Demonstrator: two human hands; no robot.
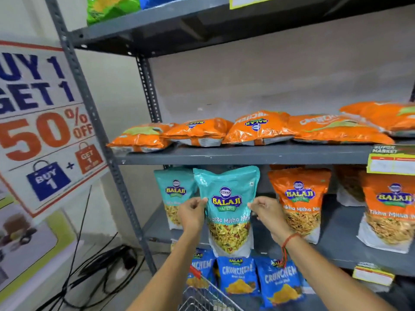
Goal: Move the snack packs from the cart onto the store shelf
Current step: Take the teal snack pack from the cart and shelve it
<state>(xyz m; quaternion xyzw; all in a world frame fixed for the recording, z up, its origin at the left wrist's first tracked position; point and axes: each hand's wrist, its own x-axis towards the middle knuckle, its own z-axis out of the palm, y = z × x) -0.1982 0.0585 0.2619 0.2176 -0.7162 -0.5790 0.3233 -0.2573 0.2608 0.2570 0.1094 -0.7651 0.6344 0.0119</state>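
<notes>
Head view: teal snack pack (226, 209) upright in front of the middle shelf (336, 239), pinched at both side edges by left hand (190, 213) and right hand (268, 213). Light, soft, crinkly, slippery film; best gripped at side seams. Cart (202, 295) cropped at frame bottom, contents hidden.

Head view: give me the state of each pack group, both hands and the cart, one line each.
Teal pack: upright, held at both side edges.
Left hand: pinching its left edge.
Right hand: pinching its right edge.
Second teal pack: standing on the shelf behind.
Orange standing packs: upright, same shelf.
Orange flat packs: lying flat, shelf above.
Blue packs: upright, lower shelf.
Cart: only a corner visible.
</notes>
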